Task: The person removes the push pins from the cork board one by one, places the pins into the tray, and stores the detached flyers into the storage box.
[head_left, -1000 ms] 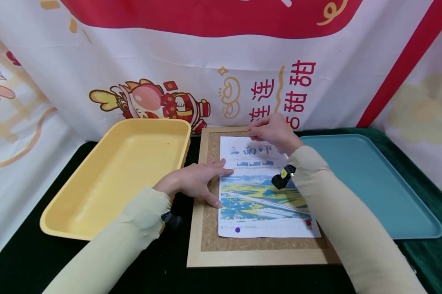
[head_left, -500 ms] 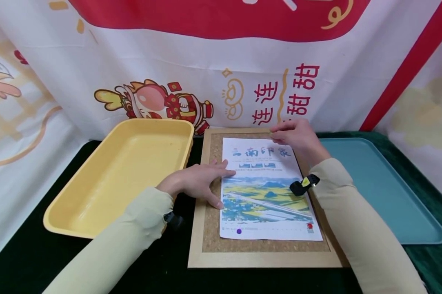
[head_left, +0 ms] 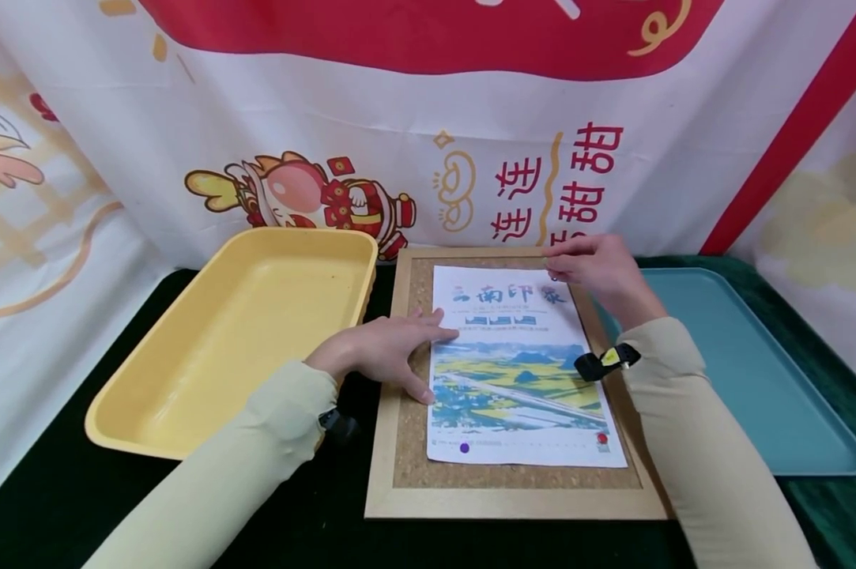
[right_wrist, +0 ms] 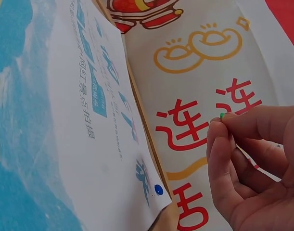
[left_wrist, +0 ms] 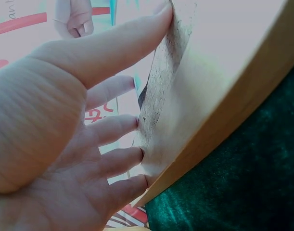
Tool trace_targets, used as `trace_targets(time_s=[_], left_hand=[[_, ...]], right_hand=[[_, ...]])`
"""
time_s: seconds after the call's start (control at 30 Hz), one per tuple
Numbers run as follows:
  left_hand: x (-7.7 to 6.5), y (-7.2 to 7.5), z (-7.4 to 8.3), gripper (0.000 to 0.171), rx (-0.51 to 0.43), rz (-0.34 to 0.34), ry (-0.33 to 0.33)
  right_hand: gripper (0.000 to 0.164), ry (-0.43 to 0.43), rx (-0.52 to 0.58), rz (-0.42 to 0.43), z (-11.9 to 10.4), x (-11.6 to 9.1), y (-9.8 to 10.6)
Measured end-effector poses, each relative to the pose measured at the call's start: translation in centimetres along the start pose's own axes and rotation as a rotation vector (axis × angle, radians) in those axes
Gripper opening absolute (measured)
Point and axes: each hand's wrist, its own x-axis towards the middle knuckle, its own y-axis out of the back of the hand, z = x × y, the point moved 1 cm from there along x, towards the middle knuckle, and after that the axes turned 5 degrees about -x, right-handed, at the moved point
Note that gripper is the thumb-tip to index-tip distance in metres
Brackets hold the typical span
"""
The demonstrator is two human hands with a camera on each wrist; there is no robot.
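Note:
A printed poster (head_left: 513, 379) with a blue and yellow landscape lies on a wood-framed corkboard (head_left: 428, 474). My left hand (head_left: 381, 352) rests with spread fingers at the poster's left edge; in the left wrist view its fingertips touch the board's frame (left_wrist: 185, 110). Over the poster's top right corner, my right hand (head_left: 601, 276) pinches a small green pushpin (right_wrist: 222, 116) between thumb and finger, mostly hidden by them. A blue pushpin (right_wrist: 159, 189) sits in that corner, just below the hand. A purple pushpin (head_left: 465, 448) and a red pushpin (head_left: 601, 437) mark the bottom corners.
A deep yellow tray (head_left: 235, 332) stands left of the board, and a flat blue tray (head_left: 740, 379) lies to its right. Dark green cloth (head_left: 292, 514) covers the table. Behind hangs a white printed backdrop (head_left: 328, 111) with red lettering.
My right hand has moved right along the poster's top edge, from near its middle to the top right corner, uncovering the printed title. The left hand stays in place on the board.

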Motion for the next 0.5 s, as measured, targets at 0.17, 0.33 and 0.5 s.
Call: trace_targets(time_s=[0.17,0.33,0.5], left_hand=[[-0.2,-0.1,-0.1,0.094,0.0,0.001,0.0],[-0.3,-0.1,-0.1,0.095,-0.007,-0.001,0.0],[-0.1,0.1,0.0,0.094,-0.006,-0.005,-0.005]], right_hand=[[0.036,-0.016,-0.001,0.014,0.1,-0.1,0.3],[0.036,-0.024,0.017,0.023,0.3,-0.1,0.7],[0.036,-0.029,0.025,0.041,0.5,-0.1,1.3]])
